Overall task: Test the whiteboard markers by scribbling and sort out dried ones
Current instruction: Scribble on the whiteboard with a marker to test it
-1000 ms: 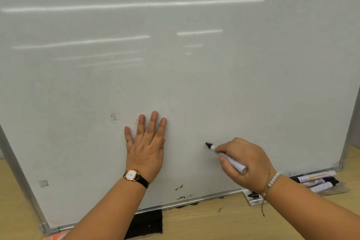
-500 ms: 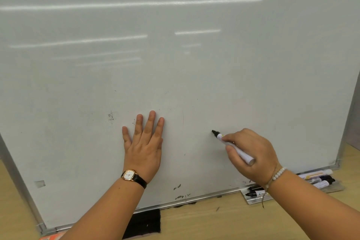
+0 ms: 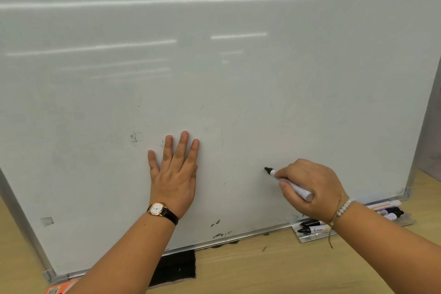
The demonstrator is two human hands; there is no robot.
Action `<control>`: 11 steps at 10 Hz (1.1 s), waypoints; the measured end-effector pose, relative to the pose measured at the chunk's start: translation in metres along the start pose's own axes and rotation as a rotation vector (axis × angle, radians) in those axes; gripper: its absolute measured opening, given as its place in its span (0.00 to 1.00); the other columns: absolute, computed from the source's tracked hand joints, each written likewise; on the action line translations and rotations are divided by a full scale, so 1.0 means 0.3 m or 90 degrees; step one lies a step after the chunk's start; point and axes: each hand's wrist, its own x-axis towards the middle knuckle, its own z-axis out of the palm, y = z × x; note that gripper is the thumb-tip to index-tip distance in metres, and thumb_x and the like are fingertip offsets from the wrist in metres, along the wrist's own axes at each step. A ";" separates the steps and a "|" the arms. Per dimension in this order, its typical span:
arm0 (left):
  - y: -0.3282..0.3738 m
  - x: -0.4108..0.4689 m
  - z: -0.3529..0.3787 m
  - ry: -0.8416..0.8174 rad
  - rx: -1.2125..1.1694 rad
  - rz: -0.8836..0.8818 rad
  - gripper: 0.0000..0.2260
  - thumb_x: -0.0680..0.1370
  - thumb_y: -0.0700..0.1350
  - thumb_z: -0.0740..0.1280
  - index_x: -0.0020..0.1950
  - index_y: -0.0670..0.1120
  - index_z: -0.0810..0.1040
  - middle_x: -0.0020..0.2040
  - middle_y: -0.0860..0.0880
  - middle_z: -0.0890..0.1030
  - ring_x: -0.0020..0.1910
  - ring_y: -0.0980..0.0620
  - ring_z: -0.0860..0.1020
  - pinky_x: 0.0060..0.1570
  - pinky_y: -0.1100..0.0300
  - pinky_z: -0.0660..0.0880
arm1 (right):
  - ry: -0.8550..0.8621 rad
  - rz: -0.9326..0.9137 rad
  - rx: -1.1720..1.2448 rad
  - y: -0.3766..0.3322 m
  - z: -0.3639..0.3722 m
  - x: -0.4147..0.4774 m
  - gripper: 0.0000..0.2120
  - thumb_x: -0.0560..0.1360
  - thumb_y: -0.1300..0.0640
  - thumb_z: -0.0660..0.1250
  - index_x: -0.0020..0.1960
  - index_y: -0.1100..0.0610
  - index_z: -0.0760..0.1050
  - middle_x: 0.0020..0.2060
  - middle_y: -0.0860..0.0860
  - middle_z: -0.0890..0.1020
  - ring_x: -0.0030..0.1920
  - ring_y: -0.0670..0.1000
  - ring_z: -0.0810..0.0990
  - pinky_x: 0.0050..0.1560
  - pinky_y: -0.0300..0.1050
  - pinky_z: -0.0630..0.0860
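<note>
marker (image 3: 290, 183) | right hand (image 3: 312, 186) grips | tray (image 3: 307, 238) markers (image 3: 312, 230) beside

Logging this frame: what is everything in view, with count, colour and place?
whiteboard: one, white, grey frame, standing on the table
held marker: one, white barrel, black tip, uncapped, tip by the board
spare markers: several, black and white, in the tray; arm hides some
tray: one, silvery, at the board's lower right
black pad: one, under the board's bottom edge
orange item: one, bottom left, cut off
table: one, light wood
watch: one, gold, black strap, left wrist
bracelet: one, pale beads, right wrist
left hand: flat on the board
right hand: grips the held marker
</note>
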 end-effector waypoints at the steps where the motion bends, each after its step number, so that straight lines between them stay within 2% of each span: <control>1: 0.002 0.000 0.000 -0.001 0.000 -0.002 0.29 0.79 0.47 0.51 0.78 0.56 0.42 0.78 0.56 0.40 0.77 0.51 0.40 0.71 0.43 0.36 | 0.077 0.055 0.016 0.007 -0.028 0.030 0.13 0.74 0.53 0.60 0.44 0.56 0.82 0.35 0.40 0.77 0.33 0.42 0.74 0.33 0.34 0.70; 3: 0.002 -0.003 0.001 0.000 0.002 0.001 0.29 0.79 0.47 0.51 0.78 0.55 0.42 0.78 0.56 0.40 0.77 0.50 0.40 0.71 0.44 0.36 | -0.037 0.003 -0.013 -0.007 0.017 0.013 0.13 0.73 0.51 0.60 0.38 0.54 0.81 0.29 0.45 0.80 0.29 0.47 0.78 0.24 0.43 0.74; 4: 0.003 -0.003 0.002 0.000 0.006 -0.001 0.29 0.79 0.47 0.51 0.78 0.55 0.42 0.78 0.56 0.40 0.77 0.50 0.40 0.71 0.43 0.37 | 0.040 0.048 0.029 -0.015 0.004 0.039 0.14 0.73 0.52 0.60 0.41 0.55 0.82 0.32 0.45 0.82 0.31 0.46 0.79 0.29 0.39 0.75; 6: -0.001 -0.008 0.001 0.000 0.002 0.004 0.29 0.79 0.47 0.51 0.78 0.55 0.42 0.78 0.56 0.41 0.77 0.50 0.40 0.71 0.43 0.37 | -0.115 -0.035 -0.030 -0.063 0.049 0.023 0.13 0.73 0.49 0.58 0.38 0.51 0.80 0.29 0.43 0.79 0.29 0.46 0.78 0.25 0.38 0.72; 7: 0.000 -0.008 0.004 -0.001 0.003 -0.001 0.29 0.79 0.48 0.51 0.78 0.55 0.42 0.78 0.56 0.40 0.77 0.51 0.40 0.71 0.43 0.38 | -0.023 0.020 0.025 -0.067 0.044 0.043 0.13 0.73 0.51 0.60 0.41 0.53 0.82 0.32 0.44 0.81 0.31 0.45 0.78 0.28 0.38 0.73; 8: 0.000 -0.007 0.005 -0.004 0.004 0.005 0.29 0.79 0.47 0.51 0.78 0.55 0.42 0.78 0.56 0.40 0.77 0.50 0.40 0.71 0.43 0.38 | -0.074 0.014 0.011 -0.085 0.057 0.033 0.14 0.73 0.49 0.59 0.41 0.51 0.82 0.32 0.43 0.81 0.31 0.44 0.78 0.27 0.38 0.73; 9: -0.003 -0.011 0.006 -0.004 0.009 0.007 0.30 0.78 0.47 0.52 0.78 0.55 0.42 0.78 0.55 0.40 0.77 0.50 0.40 0.71 0.43 0.38 | -0.175 -0.048 -0.023 -0.104 0.091 0.004 0.14 0.73 0.48 0.58 0.40 0.50 0.80 0.30 0.42 0.80 0.30 0.44 0.77 0.25 0.38 0.72; 10: -0.001 -0.013 0.004 -0.001 0.011 0.008 0.30 0.78 0.47 0.52 0.78 0.55 0.42 0.78 0.55 0.40 0.77 0.50 0.40 0.71 0.43 0.38 | -0.081 -0.013 0.008 -0.110 0.088 0.040 0.13 0.73 0.50 0.59 0.42 0.52 0.82 0.31 0.43 0.80 0.31 0.44 0.77 0.27 0.36 0.71; 11: 0.000 -0.013 0.003 -0.002 0.013 0.011 0.30 0.78 0.47 0.52 0.78 0.54 0.42 0.78 0.55 0.40 0.77 0.50 0.40 0.71 0.43 0.38 | -0.042 0.012 0.041 -0.125 0.089 0.056 0.13 0.73 0.50 0.60 0.42 0.53 0.82 0.33 0.43 0.81 0.32 0.45 0.78 0.28 0.37 0.73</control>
